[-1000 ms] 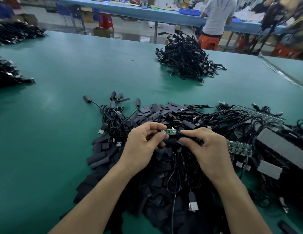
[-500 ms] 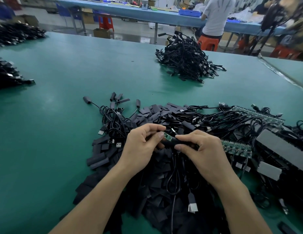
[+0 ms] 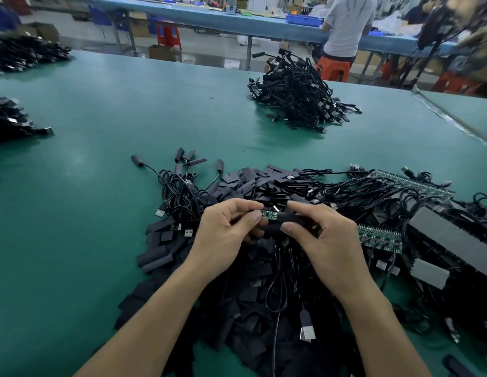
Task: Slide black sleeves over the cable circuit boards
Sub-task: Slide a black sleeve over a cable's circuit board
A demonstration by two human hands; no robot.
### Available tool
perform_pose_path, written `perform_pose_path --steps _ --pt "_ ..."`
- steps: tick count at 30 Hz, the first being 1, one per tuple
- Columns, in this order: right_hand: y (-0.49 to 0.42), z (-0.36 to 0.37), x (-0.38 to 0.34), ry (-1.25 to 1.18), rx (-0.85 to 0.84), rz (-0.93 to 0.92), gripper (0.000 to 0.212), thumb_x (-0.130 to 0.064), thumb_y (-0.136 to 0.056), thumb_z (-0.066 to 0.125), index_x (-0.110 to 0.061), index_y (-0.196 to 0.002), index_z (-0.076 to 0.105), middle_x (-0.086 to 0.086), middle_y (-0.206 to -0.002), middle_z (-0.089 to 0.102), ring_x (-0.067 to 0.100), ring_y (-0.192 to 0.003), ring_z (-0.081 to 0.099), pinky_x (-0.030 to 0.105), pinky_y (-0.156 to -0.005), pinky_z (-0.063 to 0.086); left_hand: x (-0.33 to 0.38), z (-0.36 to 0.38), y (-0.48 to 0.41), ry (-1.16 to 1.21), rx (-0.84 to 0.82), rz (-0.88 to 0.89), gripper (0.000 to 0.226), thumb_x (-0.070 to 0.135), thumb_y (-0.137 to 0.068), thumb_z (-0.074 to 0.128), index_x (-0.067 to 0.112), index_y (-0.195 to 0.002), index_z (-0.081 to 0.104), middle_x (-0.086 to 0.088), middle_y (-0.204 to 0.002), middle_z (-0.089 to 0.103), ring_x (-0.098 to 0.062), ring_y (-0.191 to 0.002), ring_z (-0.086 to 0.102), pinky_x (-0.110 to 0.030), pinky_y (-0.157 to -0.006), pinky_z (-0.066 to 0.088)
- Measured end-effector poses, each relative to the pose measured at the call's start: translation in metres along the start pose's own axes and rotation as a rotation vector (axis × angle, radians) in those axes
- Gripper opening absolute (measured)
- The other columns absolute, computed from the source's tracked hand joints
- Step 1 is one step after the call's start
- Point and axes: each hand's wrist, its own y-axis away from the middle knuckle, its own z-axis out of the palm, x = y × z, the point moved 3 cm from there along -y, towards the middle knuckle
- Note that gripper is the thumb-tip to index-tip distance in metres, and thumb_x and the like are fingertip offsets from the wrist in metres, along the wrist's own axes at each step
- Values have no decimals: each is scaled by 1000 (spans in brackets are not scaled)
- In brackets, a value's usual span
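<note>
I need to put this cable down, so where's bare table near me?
Bare green table lies left of the sleeve pile, out to the left-edge cable heap. Another bare band separates the near tangle from the far cable heap. Crowded under the left hand and right hand, and rightward.

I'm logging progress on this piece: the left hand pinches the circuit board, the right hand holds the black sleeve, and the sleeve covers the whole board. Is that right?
Not quite. The black sleeve does not cover the whole board: the head view shows a green stretch of the circuit board bare between the hands. The left hand does pinch the board, and the right hand does hold the sleeve.
</note>
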Motion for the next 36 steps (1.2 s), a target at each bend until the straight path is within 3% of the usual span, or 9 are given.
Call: perform_pose_path --steps 3,6,12,17,20,23,27,32,36 --pt "0 -2 3 -127 24 67 31 -20 -77 83 -36 -101 73 -19 -90 72 -1 -89 67 17 -81 53 1 0 0 -2 -18 -5 16 2 -96 61 14 -102 70 -3 -84 78 -16 -71 73 -23 -63 56" --pt "0 -1 5 -190 -21 102 26 -19 -76 84 -37 -91 74 -17 -84 74 5 -78 69 26 -75 56 2 0 0 -4 -25 -1 16 1 -95 62 14 -101 71 -3 -83 77 -14 -72 73 -21 -62 55" --pt "1 1 3 -246 -34 71 27 -18 -75 83 -38 -90 73 -20 -84 73 2 -77 69 13 -70 50 3 -2 1 8 -2 48 16 1 -95 62 12 -102 71 -6 -86 77 -17 -75 74 -22 -60 54" --pt "1 3 2 -393 28 49 27 -29 -71 81 -38 -96 76 -15 -92 75 8 -84 72 21 -76 57 6 -3 2 40 11 90 17 5 -96 62 18 -101 72 -5 -86 78 -21 -78 76 -22 -63 56" --pt "1 3 1 -514 48 69 30 -28 -69 81 -40 -96 76 -9 -93 76 10 -85 73 20 -76 56 8 -3 2 59 -9 91 16 7 -97 61 17 -103 72 -6 -89 78 -23 -81 76 -28 -68 60" --pt "0 2 -1 -610 41 83 28 -22 -71 80 -28 -98 75 -3 -91 77 12 -84 74 17 -72 56 6 -1 2 41 -54 74 16 7 -97 61 16 -105 71 -5 -90 78 -22 -82 76 -29 -71 61" --pt "-1 4 1 -571 3 115 28 -19 -70 79 -19 -97 72 -8 -86 77 5 -78 72 13 -70 54 1 -3 3 3 -110 53 20 6 -93 67 19 -106 75 -5 -93 78 -22 -86 75 -27 -76 59" --pt "0 5 9 -450 -26 159 30 -13 -72 83 -22 -99 73 -8 -89 77 9 -83 73 22 -77 58 -3 -6 1 -104 -59 80 19 10 -87 75 18 -104 79 -3 -95 76 -26 -79 74 -48 -82 60" --pt "0 2 10 -346 -31 161 25 -28 -68 83 -31 -92 74 -7 -85 76 12 -80 73 31 -78 59 -3 -6 2 -98 -34 83 20 8 -87 75 20 -103 79 -4 -87 77 -23 -74 74 -43 -79 62"
